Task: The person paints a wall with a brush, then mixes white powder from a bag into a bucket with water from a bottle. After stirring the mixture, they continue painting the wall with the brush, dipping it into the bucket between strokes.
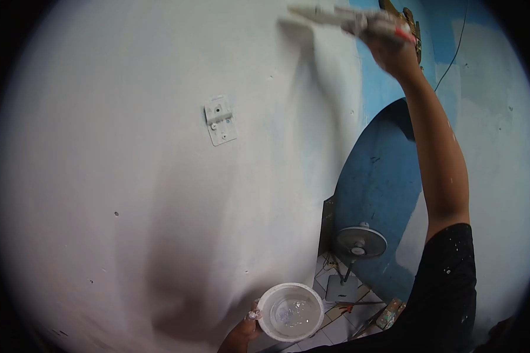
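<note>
High on the right, my right hand (388, 44) is wrapped round a paintbrush (318, 15), both slightly smeared by motion. The brush points left, its head close to the white-painted wall (159, 76) and above its own shadow. At the bottom, my left hand (250, 329) grips the left side of a round white tub (262, 309). Shiny, pale liquid (294, 313) lies inside the tub, which is held beside the wall. White paint marks my left fingers.
A white bracket (220, 125) is fixed to the wall. Beyond the wall's right edge stand a fan (360, 242) and a blue surface (377, 170) with white patches. A dark cable (455, 53) hangs at upper right. Tiled floor (335, 326) shows below.
</note>
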`<control>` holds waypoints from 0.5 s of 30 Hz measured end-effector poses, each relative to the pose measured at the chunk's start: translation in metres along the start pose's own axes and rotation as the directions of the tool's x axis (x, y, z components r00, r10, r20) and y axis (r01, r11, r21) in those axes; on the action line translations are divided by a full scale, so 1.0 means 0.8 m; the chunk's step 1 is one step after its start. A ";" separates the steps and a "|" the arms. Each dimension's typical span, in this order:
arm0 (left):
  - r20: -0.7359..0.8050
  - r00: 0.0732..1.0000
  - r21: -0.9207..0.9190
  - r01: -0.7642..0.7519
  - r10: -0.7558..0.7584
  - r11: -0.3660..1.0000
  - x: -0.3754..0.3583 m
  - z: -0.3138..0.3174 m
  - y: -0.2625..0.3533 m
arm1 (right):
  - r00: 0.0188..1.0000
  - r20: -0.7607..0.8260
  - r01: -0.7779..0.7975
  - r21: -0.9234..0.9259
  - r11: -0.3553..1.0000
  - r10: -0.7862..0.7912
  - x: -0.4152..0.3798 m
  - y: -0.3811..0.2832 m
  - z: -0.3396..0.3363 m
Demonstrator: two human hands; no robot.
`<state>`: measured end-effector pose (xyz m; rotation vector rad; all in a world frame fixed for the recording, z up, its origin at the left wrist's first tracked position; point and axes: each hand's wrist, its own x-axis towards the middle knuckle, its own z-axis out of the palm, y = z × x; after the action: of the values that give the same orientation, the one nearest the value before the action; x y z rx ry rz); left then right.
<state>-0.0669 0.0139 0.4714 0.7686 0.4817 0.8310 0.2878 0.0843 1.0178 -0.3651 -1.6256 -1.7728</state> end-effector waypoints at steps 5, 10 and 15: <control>-0.080 0.994 0.003 -0.079 0.079 0.997 -0.001 -0.017 -0.019 | 0.994 -0.022 -0.101 0.241 0.965 0.109 -0.011 -0.026 0.049; -0.040 0.997 0.013 -0.058 0.059 0.998 -0.009 -0.027 -0.015 | 0.811 0.537 -0.576 0.660 0.482 0.234 -0.099 -0.188 -0.052; 0.012 0.998 0.062 -0.066 0.065 0.996 -0.008 -0.040 -0.010 | 0.840 0.543 -0.497 0.768 0.403 0.002 -0.057 -0.129 -0.068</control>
<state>-0.0876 0.0187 0.4451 0.8496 0.4770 0.8757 0.2665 0.0430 0.9013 -0.5025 -2.4340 -0.3533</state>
